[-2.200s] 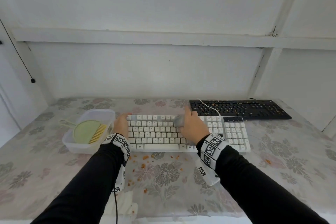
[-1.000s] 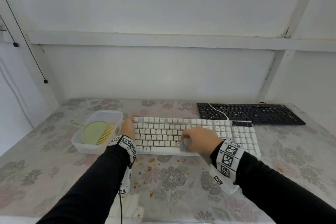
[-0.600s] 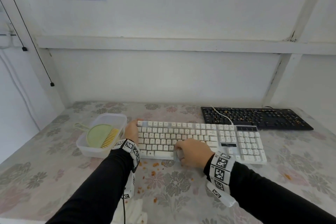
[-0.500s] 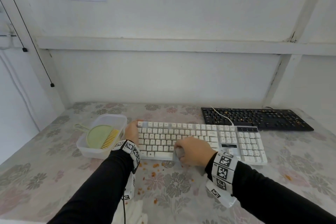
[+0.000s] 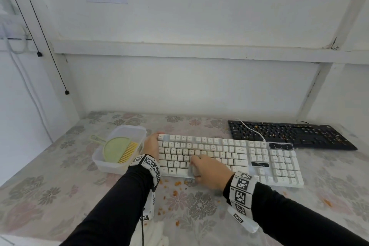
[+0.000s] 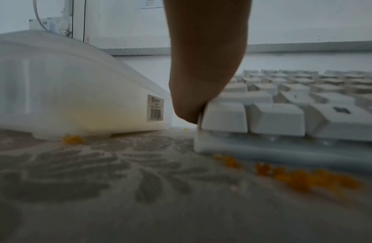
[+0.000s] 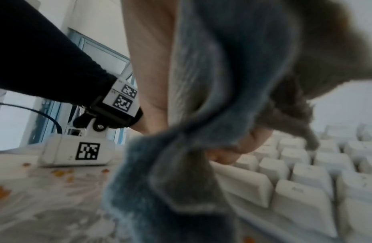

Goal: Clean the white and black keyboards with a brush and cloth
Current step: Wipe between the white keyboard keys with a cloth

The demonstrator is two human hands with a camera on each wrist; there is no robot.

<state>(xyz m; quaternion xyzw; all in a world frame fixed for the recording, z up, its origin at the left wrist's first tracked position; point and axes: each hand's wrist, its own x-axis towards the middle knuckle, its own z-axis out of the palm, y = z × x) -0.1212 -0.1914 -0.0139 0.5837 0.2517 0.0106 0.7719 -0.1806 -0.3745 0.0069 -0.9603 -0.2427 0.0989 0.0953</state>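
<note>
Head view: the white keyboard (image 5: 229, 158) sits mid tabletop (image 5: 50, 185), with the black keyboard (image 5: 289, 134) just behind its right end, still speckled with orange crumbs (image 5: 175, 192) like the ones scattered in front. The left hand (image 5: 151, 147) rests against the white board's left edge to steady it, and how its fingers lie I can't tell from here. The right hand (image 5: 209, 171) is bunched over the lower key rows, clutching a grey cloth (image 5: 191, 169). The brush (image 5: 119, 151) lies in a clear tub (image 5: 123, 132) just left of the board. Left wrist view: one finger (image 6: 201, 82) presses straight against the corner of the white board, tub right beside it, more crumbs along the front edge. Right wrist view: blurry, but the fingers are curled round the fluffy cloth (image 7: 222, 98), which drapes onto the keys. My guess is the cloth is soft and floppy, so wad it in the fist; the board looks light and could skate on the slick cover, so brace it at an end, not on the wobbly keycaps.
</note>
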